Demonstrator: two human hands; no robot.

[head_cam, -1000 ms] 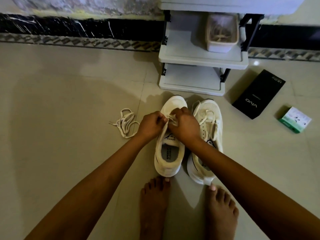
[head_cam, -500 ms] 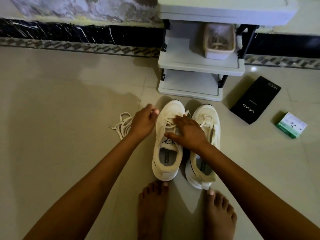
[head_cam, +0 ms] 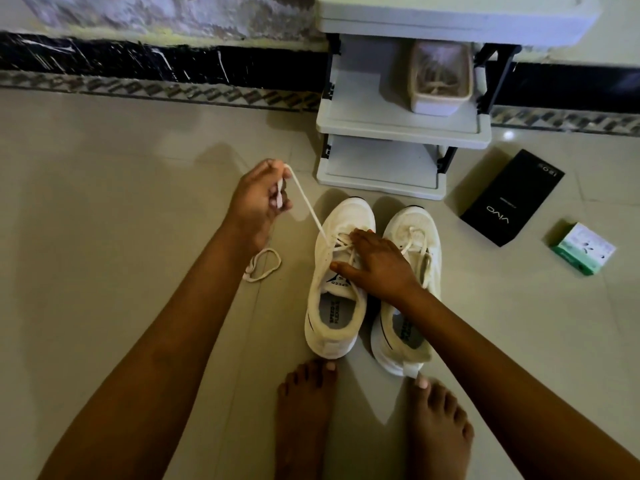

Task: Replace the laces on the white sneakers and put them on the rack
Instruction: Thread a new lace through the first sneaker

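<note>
Fingers of your left hand curl round a taut lace running up from the left sneaker; your right hand lies flat with straight fingers across its tongue. Both sneakers sit on the floor just before the rack. Keep pressing down, and pull along the eyelet's line so the shoe doesn't lift.

You have one view only, from the camera on your head, wide-angle, looking forward and steeply down at the floor. Take the rack as your landmark: it stands at the top of the frame against the wall, facing you. Nearer than it come your forearms, and your bare feet at the bottom edge.
</note>
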